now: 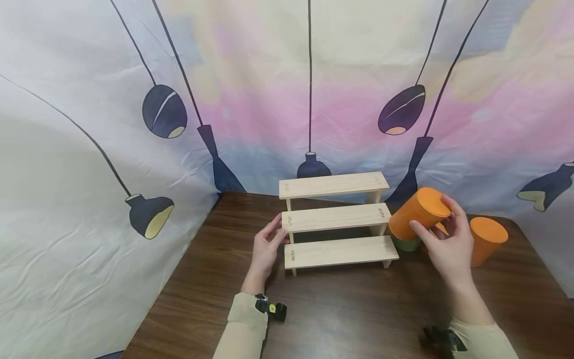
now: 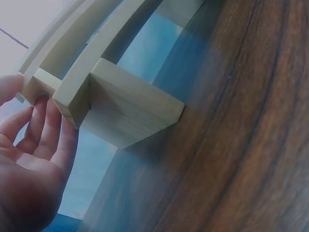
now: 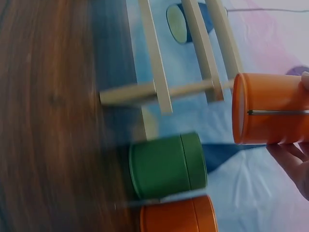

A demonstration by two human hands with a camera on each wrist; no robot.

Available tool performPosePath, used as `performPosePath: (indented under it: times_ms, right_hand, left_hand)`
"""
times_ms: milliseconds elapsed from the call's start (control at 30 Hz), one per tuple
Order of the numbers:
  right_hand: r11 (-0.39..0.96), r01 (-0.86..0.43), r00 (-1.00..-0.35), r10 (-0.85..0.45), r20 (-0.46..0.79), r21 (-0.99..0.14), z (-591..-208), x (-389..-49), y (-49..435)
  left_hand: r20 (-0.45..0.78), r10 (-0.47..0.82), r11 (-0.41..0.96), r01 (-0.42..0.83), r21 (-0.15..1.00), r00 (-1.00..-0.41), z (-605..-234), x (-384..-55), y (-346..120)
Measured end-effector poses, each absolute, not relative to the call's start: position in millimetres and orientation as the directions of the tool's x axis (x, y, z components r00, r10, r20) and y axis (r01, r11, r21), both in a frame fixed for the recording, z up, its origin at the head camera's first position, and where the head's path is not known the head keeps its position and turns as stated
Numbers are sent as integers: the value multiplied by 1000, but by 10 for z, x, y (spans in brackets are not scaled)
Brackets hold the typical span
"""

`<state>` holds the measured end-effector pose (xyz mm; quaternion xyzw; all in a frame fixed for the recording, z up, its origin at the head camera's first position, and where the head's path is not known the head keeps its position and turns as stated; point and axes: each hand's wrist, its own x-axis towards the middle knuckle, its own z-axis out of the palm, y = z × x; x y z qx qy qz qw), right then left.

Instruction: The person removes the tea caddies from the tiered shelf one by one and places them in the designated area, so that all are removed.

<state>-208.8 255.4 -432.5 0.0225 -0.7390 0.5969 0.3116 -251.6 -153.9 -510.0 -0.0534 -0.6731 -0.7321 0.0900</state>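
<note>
A three-step wooden display stand [image 1: 336,217] stands on the table in the head view. My left hand [image 1: 267,248] grips the left end of its middle step; in the left wrist view the thumb and the fingers [image 2: 41,128] lie on either side of that end. My right hand [image 1: 455,249] holds an orange cylindrical canister [image 1: 412,217], tilted, beside the stand's right end. Beneath it is a green canister [image 3: 164,166], largely hidden in the head view. The held canister [image 3: 273,108] is raised off the table, with a thin metallic line along its side.
Another orange canister [image 1: 486,239] stands right of my right hand. Some orange shows between that hand's fingers; I cannot tell whether it is a separate canister. The dark wood table [image 1: 350,309] meets a printed fabric backdrop [image 1: 269,99] behind the stand.
</note>
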Motion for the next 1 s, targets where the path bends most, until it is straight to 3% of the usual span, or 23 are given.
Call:
performPosePath:
  times_ms: [233,467,767,1000]
  right_hand:
    - [229,-342,-813,416,409,-912,-4345,-1978,2878]
    - [-8,-283,-822,518,238,-959,-4312,-1853,3155]
    - [38,-322,-753,596,280,-946,-4199,-1767,3478]
    - [339,-178,-701,615,361,-924,-4104,-1675,3698]
  left_hand:
    - [198,-64,-67,202,977,-978,-5094,-2507,-1538]
    - [200,-64,-69,205,976,-978,-5102,-2504,-1526]
    - [201,-65,-72,205,976,-977,-5090,-2504,-1523]
    - [202,-58,-70,205,976,-978,-5080,-2505,-1511]
